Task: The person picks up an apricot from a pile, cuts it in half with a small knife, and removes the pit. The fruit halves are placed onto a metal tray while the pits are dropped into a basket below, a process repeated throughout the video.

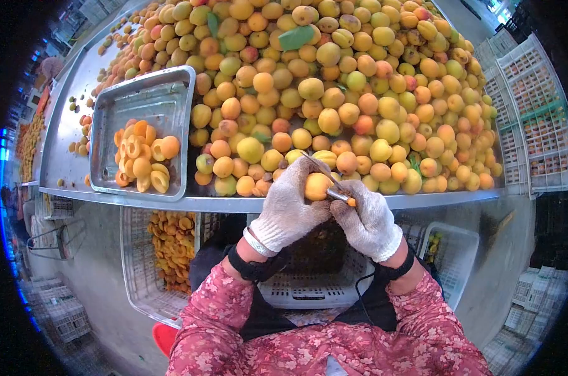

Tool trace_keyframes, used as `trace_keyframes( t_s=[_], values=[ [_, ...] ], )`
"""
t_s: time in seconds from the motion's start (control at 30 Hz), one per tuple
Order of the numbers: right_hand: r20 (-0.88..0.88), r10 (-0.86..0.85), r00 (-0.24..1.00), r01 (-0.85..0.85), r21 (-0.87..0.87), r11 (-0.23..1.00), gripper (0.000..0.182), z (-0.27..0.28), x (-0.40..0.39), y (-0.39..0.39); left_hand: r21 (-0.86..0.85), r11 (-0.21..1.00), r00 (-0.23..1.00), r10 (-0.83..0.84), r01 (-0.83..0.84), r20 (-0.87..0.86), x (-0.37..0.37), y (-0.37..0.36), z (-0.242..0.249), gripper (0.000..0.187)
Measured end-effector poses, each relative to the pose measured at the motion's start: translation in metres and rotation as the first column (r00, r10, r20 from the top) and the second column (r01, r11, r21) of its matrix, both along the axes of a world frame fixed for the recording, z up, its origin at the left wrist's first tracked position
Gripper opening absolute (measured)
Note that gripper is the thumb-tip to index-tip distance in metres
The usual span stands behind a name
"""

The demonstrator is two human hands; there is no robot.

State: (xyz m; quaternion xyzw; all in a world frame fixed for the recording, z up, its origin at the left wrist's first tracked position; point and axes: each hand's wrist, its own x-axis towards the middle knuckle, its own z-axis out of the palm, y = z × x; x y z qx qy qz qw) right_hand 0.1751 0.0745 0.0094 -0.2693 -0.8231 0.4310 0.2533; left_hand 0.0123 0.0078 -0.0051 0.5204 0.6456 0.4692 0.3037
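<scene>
My left hand (290,207), in a white knit glove, is closed around a yellow-orange apricot (318,187) near the table's front edge. In my gloved right hand (366,219) is a small knife (339,192) with an orange end on its handle; its blade lies against the fruit. A large heap of whole apricots (334,88) spreads across the metal table just beyond both hands. To the left, a metal tray (155,103) holds a small pile of halved apricots (143,156) with their hollows showing.
Below the table edge (234,205), a white crate (136,263) at left contains many apricot halves (174,244). Another crate (309,291) stands between my knees, and one more (462,250) is at right. Stacked crates (534,113) stand beyond the table's right side. Green leaves (296,38) lie on the heap.
</scene>
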Motion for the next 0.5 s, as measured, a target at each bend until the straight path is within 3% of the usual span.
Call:
trace_keyframes(
  t_s=[0.17,0.33,0.47,0.5],
  values=[
    [-0.001,-0.024,1.0,0.024,0.05,0.998,0.024,-0.002,-0.005,-0.004,-0.004,1.0,1.0,-0.011,0.011,-0.019,-0.002,-0.001,0.001,0.048],
    [-0.004,-0.059,0.998,0.059,0.144,0.988,0.024,-0.01,-0.008,-0.006,-0.032,0.999,0.996,-0.025,0.028,0.09,-0.002,-0.004,0.003,0.047],
    [-0.023,-0.106,0.994,0.108,0.164,0.981,0.023,-0.006,-0.012,-0.016,-0.008,1.0,1.0,0.011,-0.011,0.018,0.004,-0.009,0.009,0.041],
    [0.038,-0.092,0.995,0.085,0.163,0.983,0.021,-0.006,-0.011,-0.019,-0.017,0.999,0.999,0.028,-0.028,0.018,0.005,-0.011,0.008,0.039]
  ],
)
